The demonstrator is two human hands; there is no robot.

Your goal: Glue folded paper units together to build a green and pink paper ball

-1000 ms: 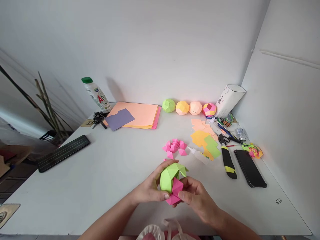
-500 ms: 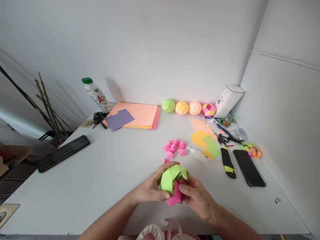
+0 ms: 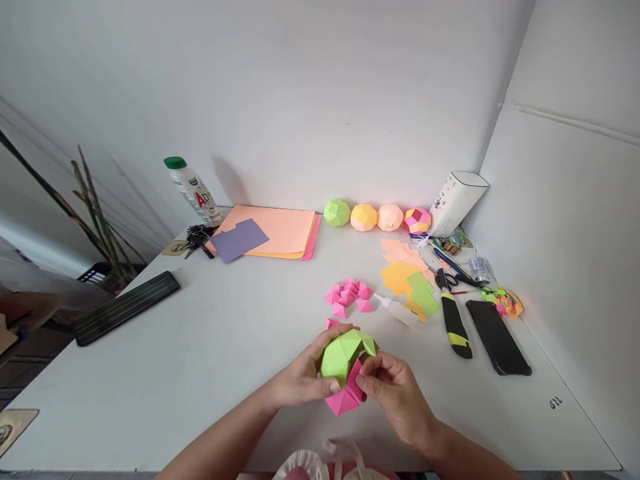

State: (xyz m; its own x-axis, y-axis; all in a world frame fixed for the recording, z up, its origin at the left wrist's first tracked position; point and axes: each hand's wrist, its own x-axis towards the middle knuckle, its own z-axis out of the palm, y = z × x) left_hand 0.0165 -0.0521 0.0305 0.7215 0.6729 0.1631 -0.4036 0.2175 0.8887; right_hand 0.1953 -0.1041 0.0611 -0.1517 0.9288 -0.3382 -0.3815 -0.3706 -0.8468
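A partly built green and pink folded-paper ball (image 3: pixel 341 360) is held above the front of the table. My left hand (image 3: pixel 313 370) is closed around its left side, thumb at the seam between green and pink. At the right, my right hand (image 3: pixel 393 387) pinches a pink paper section (image 3: pixel 354 381) of the ball between thumb and fingers. An opening shows on the ball's right side, under a pointed green flap. Just beyond my hands lie several small pink folded-paper pieces (image 3: pixel 345 297) and a white glue bottle (image 3: pixel 400 311).
Four-colour finished paper balls (image 3: pixel 363 217) line the back wall. Flat paper cutouts (image 3: pixel 400 277), a utility knife (image 3: pixel 455 323), scissors (image 3: pixel 447 279) and a black phone (image 3: pixel 497 337) lie right. Paper sheets (image 3: pixel 285 227), keys (image 3: pixel 197 237), a bottle (image 3: pixel 193 190) and a black bar (image 3: pixel 127 307) are left.
The pink section has shifted slightly left and down, showing more of its face. My right hand's fingers have moved a little along its edge; my left hand keeps its hold.
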